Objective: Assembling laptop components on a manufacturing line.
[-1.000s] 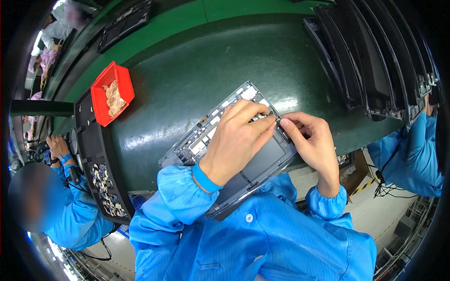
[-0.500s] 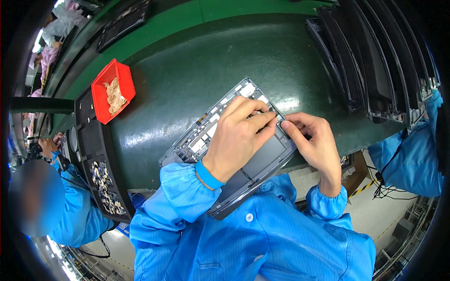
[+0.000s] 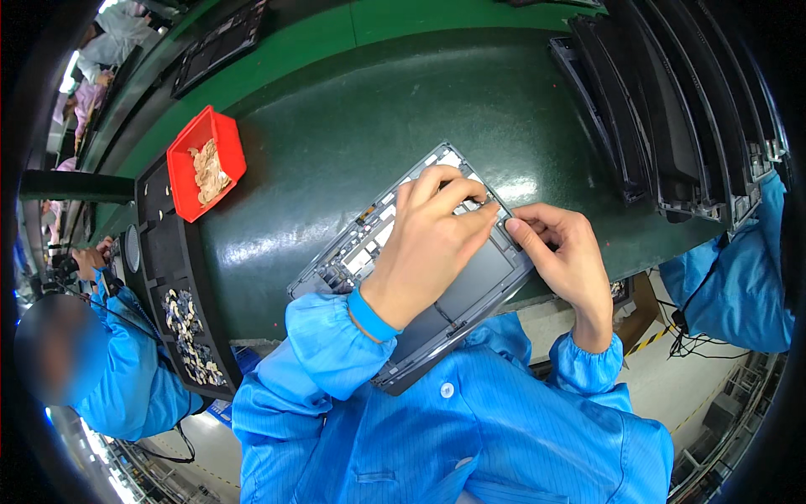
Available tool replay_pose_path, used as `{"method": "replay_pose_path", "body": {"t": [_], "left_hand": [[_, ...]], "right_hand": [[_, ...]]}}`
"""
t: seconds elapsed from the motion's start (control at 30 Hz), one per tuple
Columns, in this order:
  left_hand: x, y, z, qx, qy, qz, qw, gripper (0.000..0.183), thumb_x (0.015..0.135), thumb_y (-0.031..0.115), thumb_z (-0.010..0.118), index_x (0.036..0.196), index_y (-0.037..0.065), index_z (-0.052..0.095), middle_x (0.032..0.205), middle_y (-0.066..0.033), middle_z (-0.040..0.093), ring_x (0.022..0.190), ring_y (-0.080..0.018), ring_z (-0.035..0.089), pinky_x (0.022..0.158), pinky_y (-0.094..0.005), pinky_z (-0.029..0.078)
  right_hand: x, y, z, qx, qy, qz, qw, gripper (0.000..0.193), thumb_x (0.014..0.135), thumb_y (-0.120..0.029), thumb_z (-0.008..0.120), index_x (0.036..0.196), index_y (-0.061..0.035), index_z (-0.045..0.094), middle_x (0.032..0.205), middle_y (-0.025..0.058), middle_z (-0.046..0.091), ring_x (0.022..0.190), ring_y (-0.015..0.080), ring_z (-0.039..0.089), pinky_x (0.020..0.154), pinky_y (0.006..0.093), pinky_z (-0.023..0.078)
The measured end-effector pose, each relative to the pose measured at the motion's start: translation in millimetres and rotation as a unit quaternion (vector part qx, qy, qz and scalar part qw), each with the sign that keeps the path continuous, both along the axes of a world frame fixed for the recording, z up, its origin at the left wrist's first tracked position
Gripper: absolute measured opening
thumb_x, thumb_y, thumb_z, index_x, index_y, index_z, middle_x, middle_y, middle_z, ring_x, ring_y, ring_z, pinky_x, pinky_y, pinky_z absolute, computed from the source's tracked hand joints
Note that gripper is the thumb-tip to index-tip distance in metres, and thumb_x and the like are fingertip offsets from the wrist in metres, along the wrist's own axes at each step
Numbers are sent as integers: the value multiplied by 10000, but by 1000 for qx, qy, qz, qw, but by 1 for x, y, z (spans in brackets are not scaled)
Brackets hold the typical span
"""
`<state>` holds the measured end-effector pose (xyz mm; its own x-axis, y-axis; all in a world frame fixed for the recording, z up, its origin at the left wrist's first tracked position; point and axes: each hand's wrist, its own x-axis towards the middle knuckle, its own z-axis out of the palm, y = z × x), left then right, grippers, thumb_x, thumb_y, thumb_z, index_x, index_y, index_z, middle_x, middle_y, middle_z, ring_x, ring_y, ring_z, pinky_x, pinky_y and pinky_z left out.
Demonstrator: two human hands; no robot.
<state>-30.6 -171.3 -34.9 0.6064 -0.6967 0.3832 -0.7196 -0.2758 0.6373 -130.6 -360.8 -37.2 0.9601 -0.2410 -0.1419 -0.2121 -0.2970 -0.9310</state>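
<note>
A grey laptop base cover (image 3: 361,244) lies inner side up on the dark green bench, tilted, with its near end over the bench edge. My left hand (image 3: 432,244) rests on top of it, fingers bent and fingertips pressing near its right edge. My right hand (image 3: 564,256) sits at that same right edge, thumb and forefinger pinched against the frame close to my left fingertips. Whether a small part lies between the fingers cannot be seen. Both forearms wear blue sleeves.
A red bin (image 3: 206,164) of small pale parts stands at the left. A black tray (image 3: 180,311) with several small metal pieces runs along the left bench edge. Dark covers stand in a rack (image 3: 672,109) at the right. Other people in blue work at far left and right.
My hands have barely moved; my left fingers have shifted slightly along the cover's right edge toward my right hand. The person at the left has moved their hands a little.
</note>
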Motion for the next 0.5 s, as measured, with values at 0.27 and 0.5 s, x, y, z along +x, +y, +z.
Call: {"method": "replay_pose_path", "body": {"t": [0.27, 0.5], "left_hand": [[-25, 21, 16, 181, -71, 8, 981, 755, 903, 587, 710, 1429, 54, 612, 1531, -110, 529, 1489, -360, 388, 1213, -696, 179], [-35, 54, 7, 194, -61, -21, 979, 1087, 849, 774, 637, 1603, 31, 391, 1695, -162, 329, 1560, -336, 335, 1210, -725, 173]], "right_hand": [[24, 17, 16, -190, 55, -21, 980, 269, 1006, -274, 684, 1047, -20, 761, 721, 147, 695, 628, 270, 670, 590, 398, 496], [22, 27, -2, -291, -58, -14, 955, 251, 1001, -248, 680, 1065, -10, 723, 1078, 180, 684, 904, 350, 683, 772, 424, 526]]}}
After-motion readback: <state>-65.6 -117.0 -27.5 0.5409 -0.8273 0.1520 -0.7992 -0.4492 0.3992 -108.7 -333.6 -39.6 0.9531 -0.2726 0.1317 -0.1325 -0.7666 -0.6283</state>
